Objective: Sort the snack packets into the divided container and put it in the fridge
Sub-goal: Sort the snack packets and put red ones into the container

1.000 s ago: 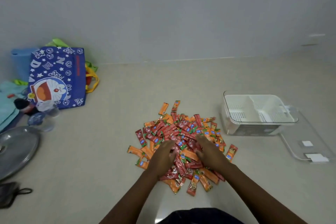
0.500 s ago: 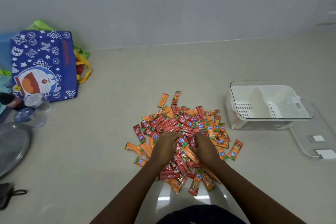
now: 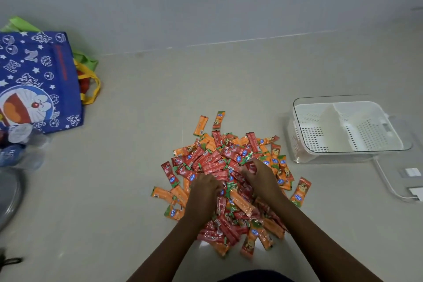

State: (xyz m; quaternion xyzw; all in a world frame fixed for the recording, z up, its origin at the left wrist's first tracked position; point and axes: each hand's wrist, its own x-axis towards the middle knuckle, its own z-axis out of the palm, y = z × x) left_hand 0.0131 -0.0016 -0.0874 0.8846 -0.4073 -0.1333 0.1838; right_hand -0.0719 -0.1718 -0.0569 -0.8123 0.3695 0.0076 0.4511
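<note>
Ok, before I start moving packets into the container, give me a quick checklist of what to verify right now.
1. Divided container open, with no lid on it: ok; the clear lid lies flat beside it.
2. Compartments free of packets: ok, both perforated sections look bare.
3. Container on the right hand's side: ok, it sits to the right of the pile.
4. Two kinds to separate: ok, red and orange packets are mixed together.
5. Left hand holds one kind only: cannot tell, its fingers are buried in the pile.
6. Right hand grip: ok, curled round a red packet.
</note>
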